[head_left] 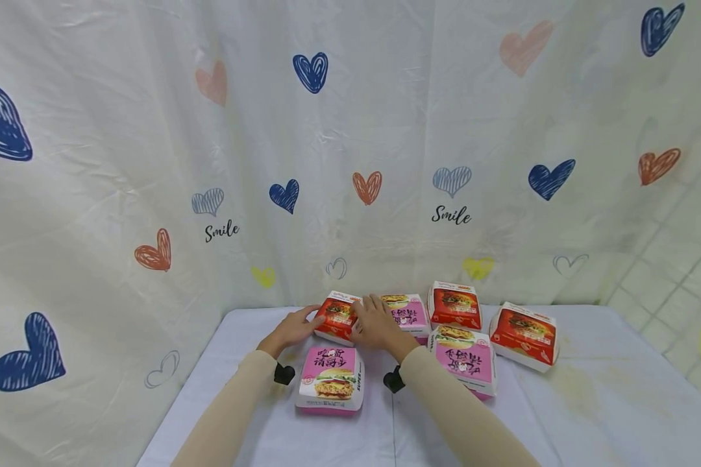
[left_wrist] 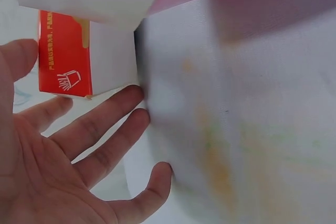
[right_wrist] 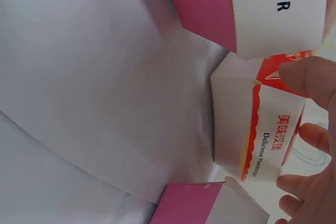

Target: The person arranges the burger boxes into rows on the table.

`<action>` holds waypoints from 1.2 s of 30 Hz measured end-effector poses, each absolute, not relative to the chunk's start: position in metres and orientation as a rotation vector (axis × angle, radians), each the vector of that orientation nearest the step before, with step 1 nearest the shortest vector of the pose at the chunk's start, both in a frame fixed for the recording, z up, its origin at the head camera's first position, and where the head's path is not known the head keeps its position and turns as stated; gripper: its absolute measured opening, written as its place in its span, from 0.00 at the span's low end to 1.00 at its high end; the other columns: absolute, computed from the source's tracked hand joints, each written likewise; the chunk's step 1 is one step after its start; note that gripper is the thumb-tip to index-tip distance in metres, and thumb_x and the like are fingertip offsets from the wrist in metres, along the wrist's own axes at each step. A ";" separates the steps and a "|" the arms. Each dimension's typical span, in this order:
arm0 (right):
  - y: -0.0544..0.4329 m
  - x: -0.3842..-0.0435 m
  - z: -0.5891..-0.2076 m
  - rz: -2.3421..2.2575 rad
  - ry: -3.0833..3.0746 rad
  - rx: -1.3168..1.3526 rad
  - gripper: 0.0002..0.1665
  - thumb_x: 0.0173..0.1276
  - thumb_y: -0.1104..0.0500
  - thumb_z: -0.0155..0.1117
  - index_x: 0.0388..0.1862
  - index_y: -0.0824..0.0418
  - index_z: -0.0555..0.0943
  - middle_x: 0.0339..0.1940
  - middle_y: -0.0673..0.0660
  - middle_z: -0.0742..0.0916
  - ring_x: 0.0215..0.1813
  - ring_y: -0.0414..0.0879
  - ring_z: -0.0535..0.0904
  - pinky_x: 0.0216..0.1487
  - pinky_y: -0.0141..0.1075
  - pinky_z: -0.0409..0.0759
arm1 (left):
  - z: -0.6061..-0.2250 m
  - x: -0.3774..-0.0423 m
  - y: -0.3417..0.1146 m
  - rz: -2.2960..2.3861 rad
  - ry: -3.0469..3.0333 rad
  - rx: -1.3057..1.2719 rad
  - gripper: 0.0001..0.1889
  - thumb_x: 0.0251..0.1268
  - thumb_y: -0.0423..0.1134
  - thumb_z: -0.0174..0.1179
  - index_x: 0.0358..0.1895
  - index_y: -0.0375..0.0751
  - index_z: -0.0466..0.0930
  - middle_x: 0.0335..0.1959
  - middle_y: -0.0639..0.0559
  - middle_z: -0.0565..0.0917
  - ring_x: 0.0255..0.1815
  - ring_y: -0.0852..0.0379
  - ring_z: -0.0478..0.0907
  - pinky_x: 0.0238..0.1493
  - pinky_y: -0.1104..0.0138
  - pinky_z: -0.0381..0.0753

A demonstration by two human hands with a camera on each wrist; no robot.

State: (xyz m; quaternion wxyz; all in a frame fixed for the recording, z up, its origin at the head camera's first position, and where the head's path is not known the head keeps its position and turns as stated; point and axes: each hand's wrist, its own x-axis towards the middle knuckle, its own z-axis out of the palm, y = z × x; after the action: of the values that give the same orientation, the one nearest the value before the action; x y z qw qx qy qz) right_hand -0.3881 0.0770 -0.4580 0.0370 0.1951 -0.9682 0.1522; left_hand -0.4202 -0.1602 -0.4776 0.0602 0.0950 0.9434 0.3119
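A red and white hamburger box (head_left: 335, 316) sits near the back left of the table, between my two hands. My left hand (head_left: 294, 329) is at its left side, and the left wrist view shows the fingers spread, with fingertips right at the box's lower edge. On the other side, my right hand (head_left: 380, 326) has its thumb and fingertips at the box's right end; in the right wrist view the thumb overlaps the red part. Between the forearms, just nearer to me, stands a pink and white burger box (head_left: 331, 383).
Right of my right hand stand two more pink burger boxes, one farther back (head_left: 405, 312) and one nearer (head_left: 464, 360). Beyond them are a red box (head_left: 454, 306) and another red box (head_left: 524, 334). Behind the white-covered table (head_left: 607, 389) hangs a heart-printed curtain (head_left: 385, 130).
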 end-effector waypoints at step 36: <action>0.073 -0.386 -0.460 0.482 -3.029 0.499 0.46 0.65 0.40 0.70 0.79 0.52 0.65 0.77 0.65 0.68 0.81 0.67 0.53 0.80 0.65 0.46 | -0.475 -0.414 -0.158 0.915 2.919 0.255 0.37 0.70 0.67 0.56 0.75 0.52 0.67 0.56 0.41 0.85 0.54 0.46 0.82 0.57 0.46 0.81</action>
State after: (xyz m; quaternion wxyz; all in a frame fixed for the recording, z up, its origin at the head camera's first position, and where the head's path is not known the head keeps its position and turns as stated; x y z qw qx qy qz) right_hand -0.3862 0.0730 -0.4596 0.0170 0.1604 -0.9746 0.1551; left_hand -0.4143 -0.1581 -0.4752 0.0358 0.0831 0.9503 0.2979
